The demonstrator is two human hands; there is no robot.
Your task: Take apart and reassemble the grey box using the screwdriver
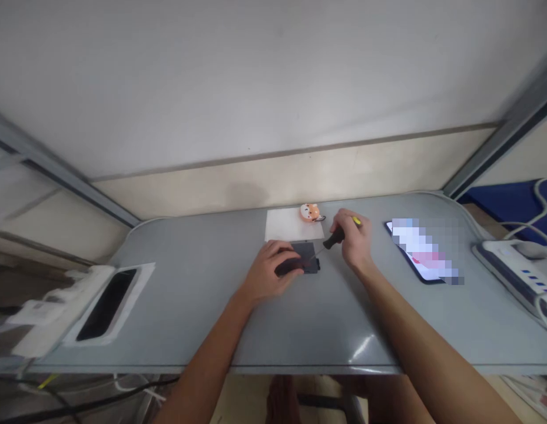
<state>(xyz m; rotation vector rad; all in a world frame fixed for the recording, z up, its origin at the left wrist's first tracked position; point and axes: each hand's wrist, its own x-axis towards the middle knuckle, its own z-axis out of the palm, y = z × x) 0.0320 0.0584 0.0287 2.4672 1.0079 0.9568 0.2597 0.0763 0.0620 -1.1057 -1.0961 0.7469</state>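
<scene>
My left hand [271, 268] is closed round a dark, smooth, rounded piece [288, 266], thumb on the near side and fingers over the far side. Directly behind and under that piece lies a flat dark grey block [305, 249] with a small tab on its right edge; whether the two are joined I cannot tell. A screwdriver [332, 239] with a black handle and a yellow end is gripped in my right hand [352, 235]. Its thin shaft slants down and left to the dark piece, and the tip's exact contact is too blurred to make out.
Behind the hands, a white sheet [282, 225] carries an orange-and-white animal-faced item [309, 212]. A lit phone [421, 253] lies to the right, near a white power strip [516, 271]. At left are a dark phone-like slab [108, 303] and another white strip [63, 309] with plugs.
</scene>
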